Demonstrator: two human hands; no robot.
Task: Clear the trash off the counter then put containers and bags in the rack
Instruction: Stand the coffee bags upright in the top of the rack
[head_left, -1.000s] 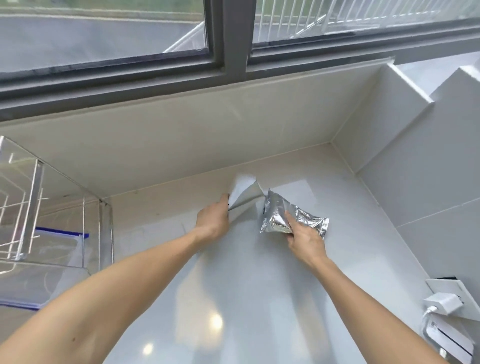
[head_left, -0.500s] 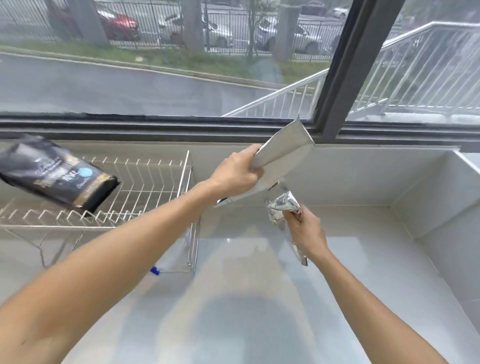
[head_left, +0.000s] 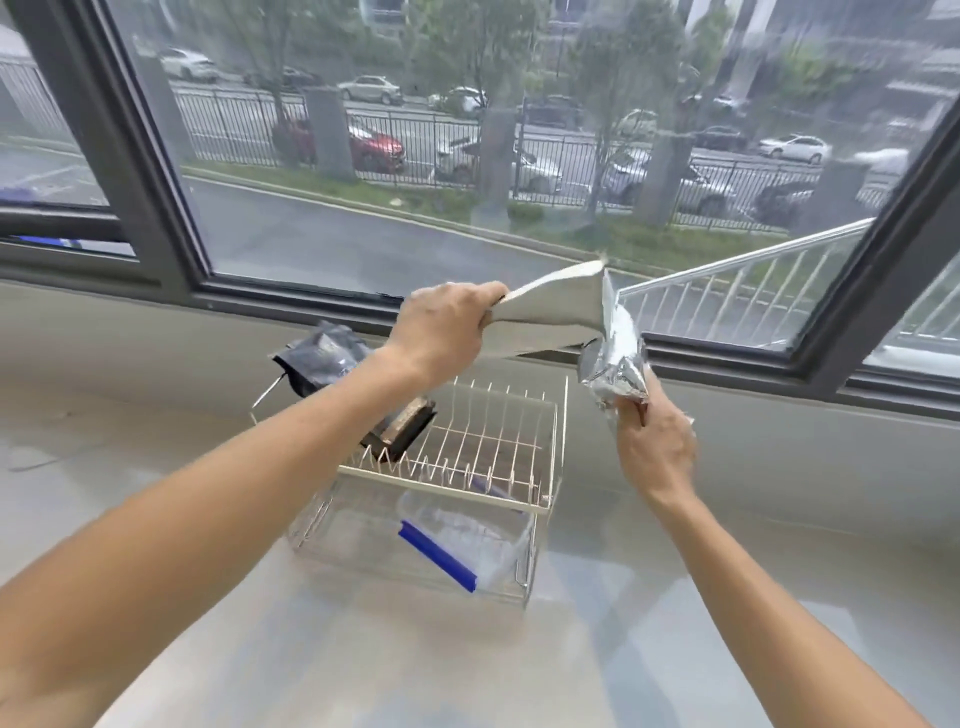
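The fingers (head_left: 485, 306) of the left hand (head_left: 441, 327) are curled round a grey pouch (head_left: 550, 312); those of the right hand (head_left: 652, 447) pinch a foil bag (head_left: 615, 358), which touches the pouch. Both are held above the rack (head_left: 467, 457), below the fingers. The bagging step seems in hand; next, each bag would need lowering into the rack, beside the black bag (head_left: 332, 358).

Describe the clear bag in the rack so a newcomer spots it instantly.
Find the two-tier wire rack on the counter below the window. On its lower tier lies the clear zip bag. Its blue zip strip sets it apart from the dark pouch on the top tier.
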